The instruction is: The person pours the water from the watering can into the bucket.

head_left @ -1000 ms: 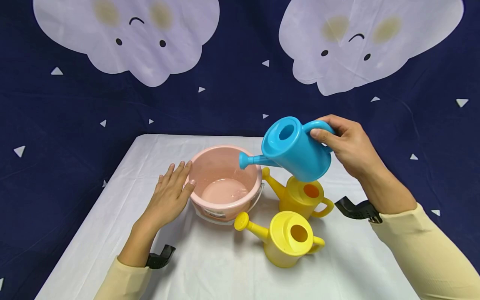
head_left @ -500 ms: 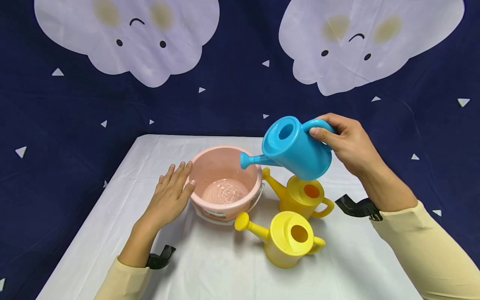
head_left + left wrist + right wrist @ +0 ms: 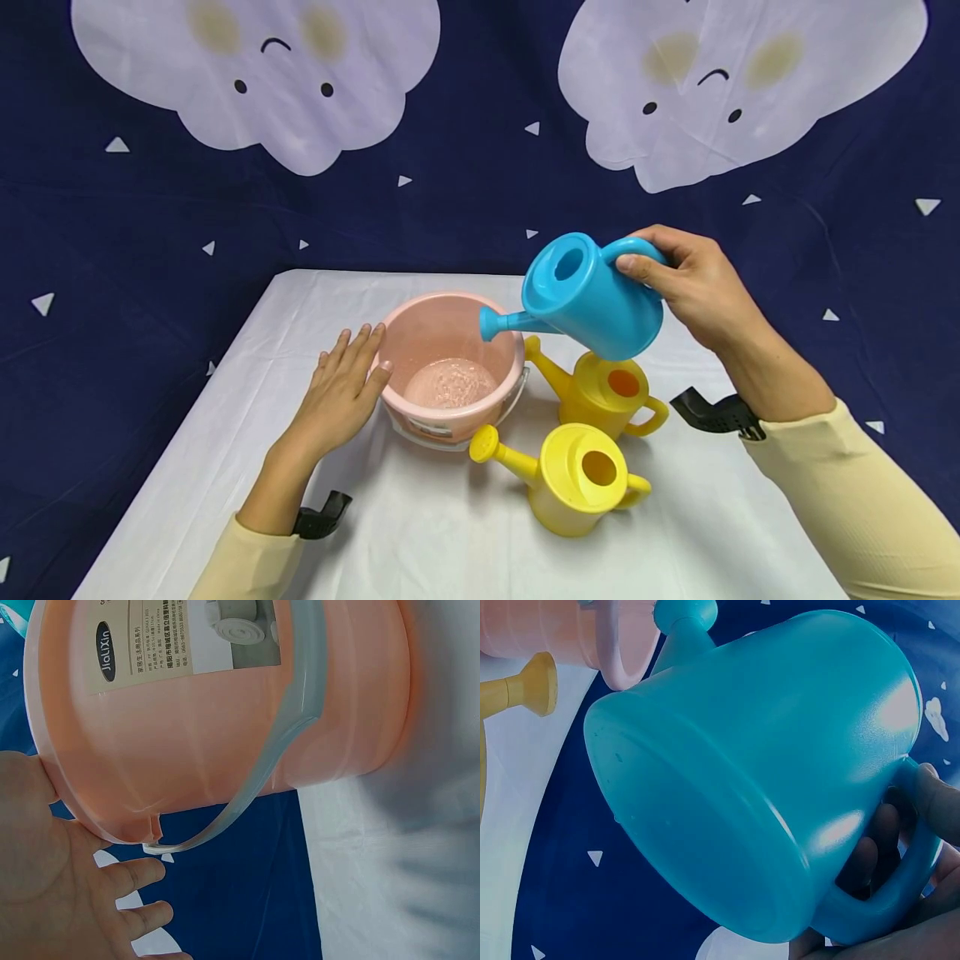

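My right hand (image 3: pixel 693 287) grips the handle of a blue watering can (image 3: pixel 600 304), raised and tilted so its spout hangs over a pink bucket (image 3: pixel 450 412). Rippled water (image 3: pixel 453 383) covers part of the bucket's floor. In the right wrist view the can's underside (image 3: pixel 697 832) faces the camera, with my fingers wrapped through the handle. My left hand (image 3: pixel 341 396) rests against the bucket's left rim, its fingers straight. Seen from the left wrist, the bucket wall (image 3: pixel 172 750) carries a paper label (image 3: pixel 180 637), and its grey carrying handle (image 3: pixel 277 742) hangs down the side.
Two yellow watering cans stand right of the bucket: a front one (image 3: pixel 573 492) and one behind it (image 3: pixel 600 396), partly beneath the raised blue can. All stand on a white-covered table (image 3: pixel 420 533). A dark blue cloth (image 3: pixel 480 200) with clouds and triangles hangs behind.
Water in the bucket was fairly smooth a second ago and now ripples. The blue watering can has barely shifted; the left hand stays at the rim.
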The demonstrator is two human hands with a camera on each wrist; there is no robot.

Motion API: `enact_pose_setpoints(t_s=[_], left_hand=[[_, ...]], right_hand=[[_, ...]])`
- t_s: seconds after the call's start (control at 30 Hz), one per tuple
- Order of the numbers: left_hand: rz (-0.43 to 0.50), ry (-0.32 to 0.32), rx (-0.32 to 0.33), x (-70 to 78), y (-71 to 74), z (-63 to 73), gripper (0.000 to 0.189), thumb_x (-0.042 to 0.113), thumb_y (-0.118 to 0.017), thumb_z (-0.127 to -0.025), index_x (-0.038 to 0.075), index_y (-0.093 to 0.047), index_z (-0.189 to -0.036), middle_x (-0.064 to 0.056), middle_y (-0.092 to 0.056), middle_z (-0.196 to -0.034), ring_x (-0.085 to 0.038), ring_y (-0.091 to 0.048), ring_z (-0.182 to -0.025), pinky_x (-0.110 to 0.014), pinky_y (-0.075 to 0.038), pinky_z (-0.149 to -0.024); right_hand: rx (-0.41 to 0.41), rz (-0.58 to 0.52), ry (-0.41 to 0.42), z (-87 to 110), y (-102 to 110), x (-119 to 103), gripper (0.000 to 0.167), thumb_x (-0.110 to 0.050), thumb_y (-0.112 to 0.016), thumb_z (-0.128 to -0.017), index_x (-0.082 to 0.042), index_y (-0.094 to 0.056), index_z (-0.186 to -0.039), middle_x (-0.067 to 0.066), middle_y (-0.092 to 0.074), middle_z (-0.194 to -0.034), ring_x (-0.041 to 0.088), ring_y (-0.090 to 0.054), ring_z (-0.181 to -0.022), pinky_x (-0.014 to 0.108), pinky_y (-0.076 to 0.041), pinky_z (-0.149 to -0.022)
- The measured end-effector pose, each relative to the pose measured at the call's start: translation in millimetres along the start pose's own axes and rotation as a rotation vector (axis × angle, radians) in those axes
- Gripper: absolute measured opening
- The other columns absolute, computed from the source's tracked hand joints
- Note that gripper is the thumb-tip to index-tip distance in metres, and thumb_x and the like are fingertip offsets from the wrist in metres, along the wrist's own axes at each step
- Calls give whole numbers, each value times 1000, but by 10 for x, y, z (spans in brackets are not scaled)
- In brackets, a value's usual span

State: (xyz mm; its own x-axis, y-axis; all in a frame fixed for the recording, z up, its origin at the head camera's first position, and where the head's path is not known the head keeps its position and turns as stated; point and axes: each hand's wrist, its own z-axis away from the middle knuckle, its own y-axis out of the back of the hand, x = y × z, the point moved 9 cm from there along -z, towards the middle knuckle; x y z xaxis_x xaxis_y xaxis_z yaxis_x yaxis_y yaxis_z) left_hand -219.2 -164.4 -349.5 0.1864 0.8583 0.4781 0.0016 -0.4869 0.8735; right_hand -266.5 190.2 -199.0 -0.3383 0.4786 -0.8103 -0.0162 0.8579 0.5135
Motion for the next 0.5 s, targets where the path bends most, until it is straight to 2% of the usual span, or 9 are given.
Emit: enact_pose_setpoints(t_s=[0.2, 0.5], left_hand=[[-4, 0, -1, 0, -3, 1, 60, 51, -22, -101, 25, -9, -153, -10, -11, -160, -34, 3, -149, -63, 0, -115], [0, 2, -2, -1, 3, 1, 59, 50, -22, -101, 25, -9, -153, -10, -10, -160, -33, 3, -149, -62, 1, -115]], right_hand=[[-2, 6, -4, 1, -2, -1, 31, -31, -61, -91, -7, -64, -111, -5, -63, -97, 18, -54, -96, 25, -46, -85], [-13, -14, 35, -11, -10, -48, 26, -26, -62, -91, -6, -65, -109, -5, -63, -94, 17, -55, -93, 21, -48, -81]])
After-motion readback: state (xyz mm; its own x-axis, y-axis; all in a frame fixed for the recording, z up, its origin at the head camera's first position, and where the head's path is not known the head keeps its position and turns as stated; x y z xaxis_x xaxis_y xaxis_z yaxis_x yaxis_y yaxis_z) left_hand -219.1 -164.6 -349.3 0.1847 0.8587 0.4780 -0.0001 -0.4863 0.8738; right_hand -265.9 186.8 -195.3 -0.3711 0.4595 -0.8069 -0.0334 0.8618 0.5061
